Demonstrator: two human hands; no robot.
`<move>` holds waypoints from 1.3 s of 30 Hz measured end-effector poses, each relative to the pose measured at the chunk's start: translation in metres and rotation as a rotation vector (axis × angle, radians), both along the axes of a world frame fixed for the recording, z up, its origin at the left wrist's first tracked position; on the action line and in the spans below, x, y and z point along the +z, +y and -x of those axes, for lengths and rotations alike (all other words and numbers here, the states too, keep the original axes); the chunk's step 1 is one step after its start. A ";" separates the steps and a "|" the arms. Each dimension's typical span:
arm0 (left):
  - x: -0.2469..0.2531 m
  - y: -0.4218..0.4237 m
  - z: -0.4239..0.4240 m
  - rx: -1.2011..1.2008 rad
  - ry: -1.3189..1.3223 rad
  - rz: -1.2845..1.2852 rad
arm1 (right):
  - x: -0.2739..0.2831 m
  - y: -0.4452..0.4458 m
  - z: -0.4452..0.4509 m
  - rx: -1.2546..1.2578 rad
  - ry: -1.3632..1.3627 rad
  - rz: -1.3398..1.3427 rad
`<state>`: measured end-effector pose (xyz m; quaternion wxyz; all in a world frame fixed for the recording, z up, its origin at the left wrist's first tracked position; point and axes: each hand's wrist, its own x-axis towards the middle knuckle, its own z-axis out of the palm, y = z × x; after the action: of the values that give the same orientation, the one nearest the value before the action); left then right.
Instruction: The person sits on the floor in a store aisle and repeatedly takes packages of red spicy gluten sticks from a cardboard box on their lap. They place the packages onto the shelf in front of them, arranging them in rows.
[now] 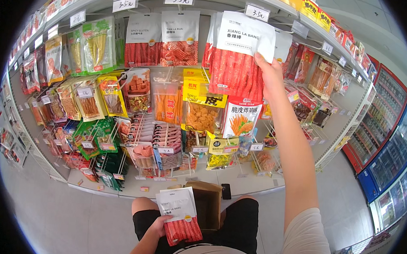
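Raised at the upper right, my right hand point(270, 73) grips the right edge of a white-and-red snack packet point(238, 67) marked "Xiang La Bang", at the top row of hanging packets below a handwritten price tag point(257, 12). Whether the packet hangs on its hook cannot be told. Low in the view, above my lap, my left hand point(160, 225) holds a small stack of similar snack packets point(182, 228) by its left side. To the left of the raised packet hang a "Tian La Kuai" packet point(179, 40) and a "Spicy Gluten" packet point(143, 39).
Between my knees stands an open cardboard box point(213, 209), with a black phone point(226, 191) beside it on the bottom shelf point(255, 187). Metal hooks bearing snack bags, among them a yellow bag point(203, 103), fill the rack ahead. Drink refrigerators point(377, 117) stand at the right.
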<state>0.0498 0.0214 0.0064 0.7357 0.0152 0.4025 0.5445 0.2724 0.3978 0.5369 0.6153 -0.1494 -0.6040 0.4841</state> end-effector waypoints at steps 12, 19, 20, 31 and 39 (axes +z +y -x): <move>0.005 0.001 0.000 -0.043 -0.039 -0.034 | 0.012 0.017 0.009 0.022 0.013 0.070; 0.003 0.001 0.000 -0.052 -0.058 -0.027 | 0.017 0.017 0.017 0.057 0.011 0.173; 0.002 0.002 0.000 -0.053 -0.060 -0.026 | 0.017 0.024 0.017 0.024 -0.017 0.106; 0.011 0.007 0.001 -0.070 -0.053 -0.009 | 0.004 0.057 0.059 -1.480 -0.607 -0.791; 0.005 0.014 0.003 -0.102 -0.101 -0.024 | -0.007 0.075 0.080 -1.197 -0.844 -0.958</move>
<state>0.0466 0.0355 0.0113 0.7817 0.0169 0.3568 0.5113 0.1924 0.4726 0.5297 0.4877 -0.3336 -0.7397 -0.3219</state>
